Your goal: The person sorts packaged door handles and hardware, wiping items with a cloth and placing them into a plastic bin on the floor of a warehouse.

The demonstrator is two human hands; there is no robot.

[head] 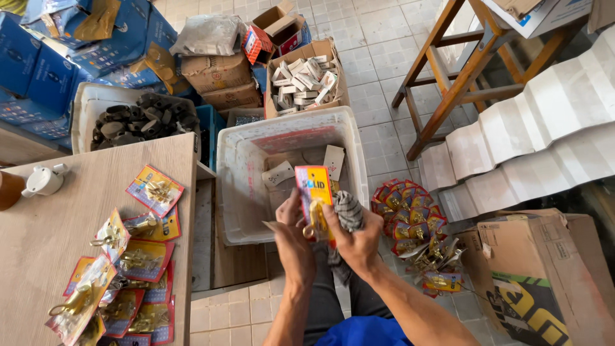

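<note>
Both forearms came up from the bottom edge and met over my lap, above the translucent white plastic tub [232, 192] on the tiled floor. My left hand [291, 234] sat palm-in, fingers curled shut on the lower left side of the orange-and-red blister card with a brass padlock [314, 200], held upright. My right hand [354, 238] closed on the same card from the right, thumb pressing near the padlock, and it also pinched a grey checked cloth [348, 210] bunched behind the card. Card hung just over the tub's near rim.

Inside the tub lay small white paper tags [278, 173]. To my right on the floor sat a heap of matching red-and-yellow padlock cards [410, 221], next to a brown cardboard box with black-and-yellow print [532, 282]. On the light wooden surface [38, 230] at left, more padlock cards in clear sleeves [128, 269] lay spread, overlapping. Beyond the tub stood an open cardboard box of small white cartons [304, 80], a white bin of dark metal parts [144, 122], and stacked blue cartons [38, 70]. A wooden stool [461, 70] stood top right.
</note>
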